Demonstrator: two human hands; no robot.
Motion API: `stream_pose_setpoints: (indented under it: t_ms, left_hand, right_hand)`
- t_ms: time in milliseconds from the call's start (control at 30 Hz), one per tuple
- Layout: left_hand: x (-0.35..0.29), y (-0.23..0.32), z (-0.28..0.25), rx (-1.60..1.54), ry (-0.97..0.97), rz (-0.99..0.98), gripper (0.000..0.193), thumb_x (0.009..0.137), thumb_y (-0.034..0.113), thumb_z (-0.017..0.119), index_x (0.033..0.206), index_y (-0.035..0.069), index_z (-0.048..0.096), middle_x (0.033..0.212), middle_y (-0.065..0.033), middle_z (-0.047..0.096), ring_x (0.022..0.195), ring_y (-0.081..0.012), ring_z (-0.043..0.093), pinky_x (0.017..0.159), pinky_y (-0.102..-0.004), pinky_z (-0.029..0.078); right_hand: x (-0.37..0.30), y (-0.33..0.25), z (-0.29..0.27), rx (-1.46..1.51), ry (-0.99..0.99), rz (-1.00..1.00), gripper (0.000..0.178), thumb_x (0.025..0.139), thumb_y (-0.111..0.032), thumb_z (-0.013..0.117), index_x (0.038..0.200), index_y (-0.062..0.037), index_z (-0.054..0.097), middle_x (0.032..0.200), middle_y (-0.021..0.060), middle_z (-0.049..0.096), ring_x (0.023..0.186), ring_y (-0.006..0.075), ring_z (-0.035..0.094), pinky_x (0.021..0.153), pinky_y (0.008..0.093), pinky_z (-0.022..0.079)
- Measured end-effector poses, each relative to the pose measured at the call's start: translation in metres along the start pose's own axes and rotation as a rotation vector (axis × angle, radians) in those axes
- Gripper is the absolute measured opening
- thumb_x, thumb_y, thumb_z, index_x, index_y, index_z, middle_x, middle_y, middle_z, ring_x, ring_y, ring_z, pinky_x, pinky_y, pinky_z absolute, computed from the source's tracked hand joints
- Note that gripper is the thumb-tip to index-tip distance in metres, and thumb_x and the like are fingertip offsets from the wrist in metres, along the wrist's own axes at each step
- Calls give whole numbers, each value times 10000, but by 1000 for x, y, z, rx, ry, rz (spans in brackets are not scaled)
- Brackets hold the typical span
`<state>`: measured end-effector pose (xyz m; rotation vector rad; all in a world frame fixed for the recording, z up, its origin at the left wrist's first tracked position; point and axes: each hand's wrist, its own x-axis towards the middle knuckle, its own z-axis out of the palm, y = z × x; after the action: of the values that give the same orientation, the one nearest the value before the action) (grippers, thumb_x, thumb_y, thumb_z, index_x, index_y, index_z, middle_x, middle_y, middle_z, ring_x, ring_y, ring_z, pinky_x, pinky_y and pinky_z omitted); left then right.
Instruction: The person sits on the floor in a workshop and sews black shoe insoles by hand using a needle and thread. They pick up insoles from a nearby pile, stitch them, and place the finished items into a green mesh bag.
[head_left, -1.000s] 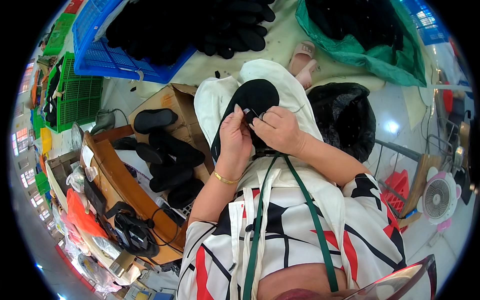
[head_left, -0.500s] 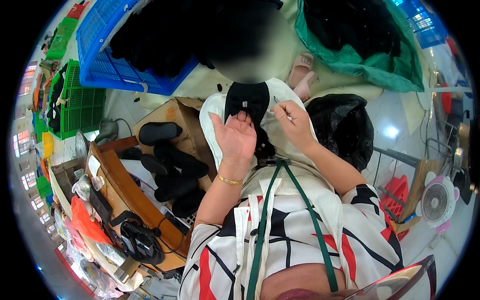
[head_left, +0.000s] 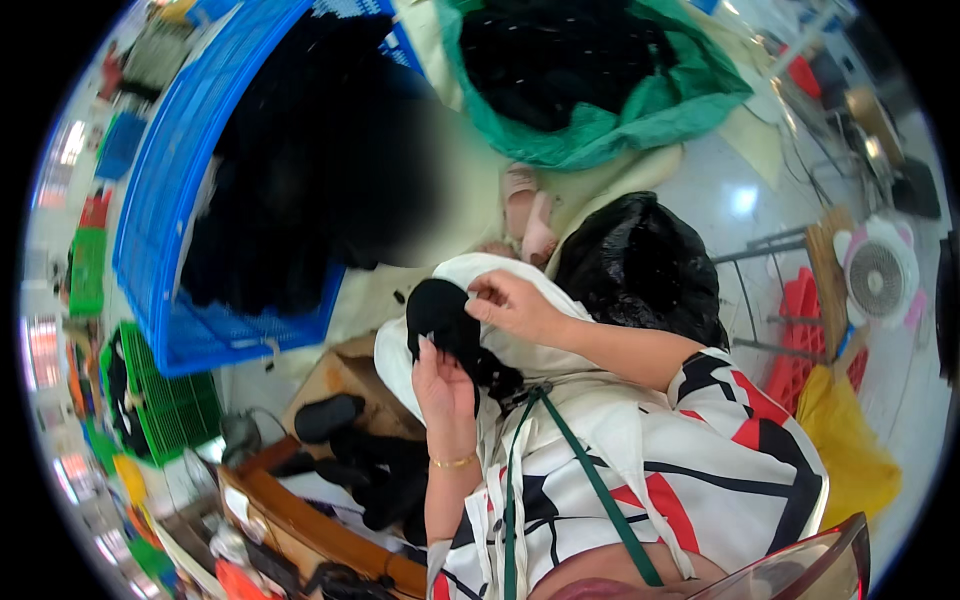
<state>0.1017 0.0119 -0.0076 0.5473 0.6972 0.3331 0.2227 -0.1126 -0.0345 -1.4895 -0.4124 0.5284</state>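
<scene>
Pale tiled floor (head_left: 722, 225) forms the background, with a blue crate (head_left: 150, 270) of dark items at upper left and a green bag (head_left: 625, 142) of black pieces at top centre. Pink slippers (head_left: 538, 238) lie below the green bag, near a black plastic bag (head_left: 640, 265); a white-and-pink fan (head_left: 880, 275) stands at far right. Centrally, a black fabric piece (head_left: 437, 308) rests on the person's white-covered lap (head_left: 545, 275). Left hand (head_left: 446, 388): palm turned up, fingers bent, thumb against the piece's lower part; whether it grips cannot be determined. Right hand (head_left: 512, 304): fingers curled beside the piece's right edge; any object held between them is indistinguishable.
</scene>
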Motion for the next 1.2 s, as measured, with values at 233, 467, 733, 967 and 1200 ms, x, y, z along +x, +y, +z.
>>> stream_pose_setpoints:
  t_ms: [233,467,733,967,1200]
  left_hand:
    - [0,-1,4,173,-69,-41,243,988,227,581,1096,13,623,1031,-52,685,916,-125,652,830,-277,521]
    - [-33,19,52,385,-174,75,268,974,113,575,1205,-21,561,1110,-111,675,998,-193,655,884,-294,503]
    - [-69,33,47,888,-231,579,238,911,6,559,1144,-33,589,1061,-127,653,919,-196,621,861,-300,490]
    - [-139,88,71,1119,-522,2127,303,839,235,658,1056,32,597,1125,-170,607,1008,-286,591,864,-414,499]
    - [-160,59,90,941,-650,2378,355,870,273,640,1143,53,578,1188,-159,594,1054,-309,581,898,-441,494]
  right_hand:
    - [0,-23,-40,-245,-378,126,429,909,-401,636,815,17,634,683,49,604,634,122,543,624,287,468]
    - [56,-15,-106,-171,164,87,377,898,-351,640,730,-14,611,629,59,608,608,124,568,570,318,473]
    - [142,-64,-194,295,563,-129,377,950,-372,622,966,4,629,766,37,609,662,109,564,642,254,491]
    - [44,43,-105,396,217,271,249,994,-233,533,951,-6,627,725,15,581,607,102,535,552,247,451]
    - [7,56,-98,266,118,368,205,982,-202,552,969,-21,645,797,13,613,680,87,581,635,249,529]
